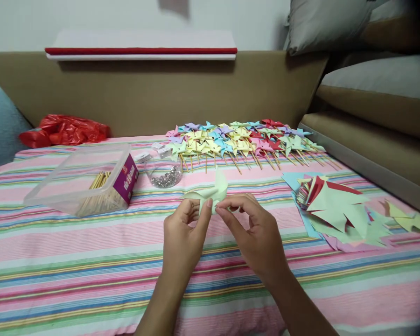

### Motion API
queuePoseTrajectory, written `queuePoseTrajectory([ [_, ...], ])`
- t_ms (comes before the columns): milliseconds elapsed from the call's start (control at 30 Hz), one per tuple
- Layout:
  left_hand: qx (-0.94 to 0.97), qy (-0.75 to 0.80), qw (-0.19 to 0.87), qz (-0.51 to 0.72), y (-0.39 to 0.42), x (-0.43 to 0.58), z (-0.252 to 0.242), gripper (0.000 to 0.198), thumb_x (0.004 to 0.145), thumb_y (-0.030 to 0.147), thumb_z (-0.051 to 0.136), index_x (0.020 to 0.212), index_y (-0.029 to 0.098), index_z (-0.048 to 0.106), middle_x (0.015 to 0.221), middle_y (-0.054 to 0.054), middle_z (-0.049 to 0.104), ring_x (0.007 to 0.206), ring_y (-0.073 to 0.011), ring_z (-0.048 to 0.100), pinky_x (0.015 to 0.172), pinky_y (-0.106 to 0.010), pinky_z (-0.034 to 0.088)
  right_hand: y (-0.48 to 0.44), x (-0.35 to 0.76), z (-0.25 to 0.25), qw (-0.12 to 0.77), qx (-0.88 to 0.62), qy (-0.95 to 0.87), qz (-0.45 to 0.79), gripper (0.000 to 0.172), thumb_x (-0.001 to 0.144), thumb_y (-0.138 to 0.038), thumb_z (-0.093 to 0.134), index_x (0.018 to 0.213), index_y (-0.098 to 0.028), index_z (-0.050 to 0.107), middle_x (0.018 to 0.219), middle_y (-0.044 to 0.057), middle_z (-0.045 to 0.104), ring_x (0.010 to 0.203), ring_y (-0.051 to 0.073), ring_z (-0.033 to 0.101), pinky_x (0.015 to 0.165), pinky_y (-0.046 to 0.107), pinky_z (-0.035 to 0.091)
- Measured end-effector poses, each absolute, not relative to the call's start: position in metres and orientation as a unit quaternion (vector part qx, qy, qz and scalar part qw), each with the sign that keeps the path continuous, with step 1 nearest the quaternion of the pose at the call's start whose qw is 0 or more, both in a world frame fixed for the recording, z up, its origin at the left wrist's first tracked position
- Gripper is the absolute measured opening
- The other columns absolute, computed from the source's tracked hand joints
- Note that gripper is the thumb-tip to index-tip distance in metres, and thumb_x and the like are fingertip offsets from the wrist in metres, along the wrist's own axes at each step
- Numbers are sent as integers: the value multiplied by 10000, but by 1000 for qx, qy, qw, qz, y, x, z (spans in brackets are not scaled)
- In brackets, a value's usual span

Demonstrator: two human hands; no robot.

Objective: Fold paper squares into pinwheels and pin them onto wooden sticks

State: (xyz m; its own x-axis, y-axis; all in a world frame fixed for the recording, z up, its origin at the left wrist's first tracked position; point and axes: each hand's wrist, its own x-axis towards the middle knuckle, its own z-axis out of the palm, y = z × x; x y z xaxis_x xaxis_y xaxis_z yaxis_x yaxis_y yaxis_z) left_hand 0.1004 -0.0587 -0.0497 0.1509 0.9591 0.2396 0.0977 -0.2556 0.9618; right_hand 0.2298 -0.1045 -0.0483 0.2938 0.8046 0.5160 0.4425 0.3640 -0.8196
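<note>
Left hand (184, 233) and right hand (259, 231) are pinching a pale-green paper pinwheel (220, 184); multicoloured stick-mounted pinwheels (238, 135) lying finished; cut coloured papers (332, 205) remaining.

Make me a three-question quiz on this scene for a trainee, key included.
1. What colour is the folded paper held in the left hand?
2. True or false: the red plastic bag lies to the left of the pinwheels.
3. What does the clear box with the purple label contain? a) scissors; b) wooden sticks; c) spoons.

Key: 1. pale green; 2. true; 3. b.
</note>
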Motion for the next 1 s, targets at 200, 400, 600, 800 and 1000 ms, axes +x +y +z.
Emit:
queuePoseTrajectory([
  [200, 605, 408, 473, 494, -62, 102, -46, 330, 892, 410, 689, 704, 196, 521, 633, 40, 495, 613, -117, 455, 567, -227, 366, -105, 233, -52, 579, -573, -574, 87, 79, 931, -286, 655, 920, -299, 732, 1029, 46, 583, 1079, 238, 580, 975, 441, 470],
  [400, 642, 395, 441, 488, -63, 100, -48, 309, 928, 399, 647, 725, 204, 518, 642, 44, 477, 613, -114, 434, 560, -228, 357, -105, 239, -53, 580, -565, -579, 96, 84, 906, -271, 695, 890, -310, 767, 1130, 45, 548, 1151, 240, 554, 1015, 436, 448],
  [600, 682, 393, 376, 488, -62, 99, -50, 345, 939, 374, 633, 686, 212, 464, 625, 53, 383, 588, -113, 375, 563, -241, 338, -105, 245, -53, 590, -543, -571, 176, 73, 901, -265, 708, 900, -306, 769, 1118, 23, 582, 1142, 196, 577, 1001, 351, 459],
  [800, 705, 375, 342, 495, -65, 96, -50, 277, 938, 317, 640, 720, 212, 504, 649, 42, 463, 608, -116, 437, 589, -238, 373, -103, 251, -53, 603, -509, -545, 283, 33, 869, -296, 744, 889, -296, 771, 1060, 18, 635, 1084, 204, 613, 965, 369, 466],
  [1000, 724, 347, 313, 508, -61, 99, -48, 242, 927, 259, 644, 715, 197, 545, 668, 34, 561, 602, -104, 517, 588, -217, 421, -103, 251, -52, 618, -482, -520, 338, 47, 861, -310, 750, 874, -265, 752, 937, 11, 703, 961, 200, 646, 914, 370, 492],
])
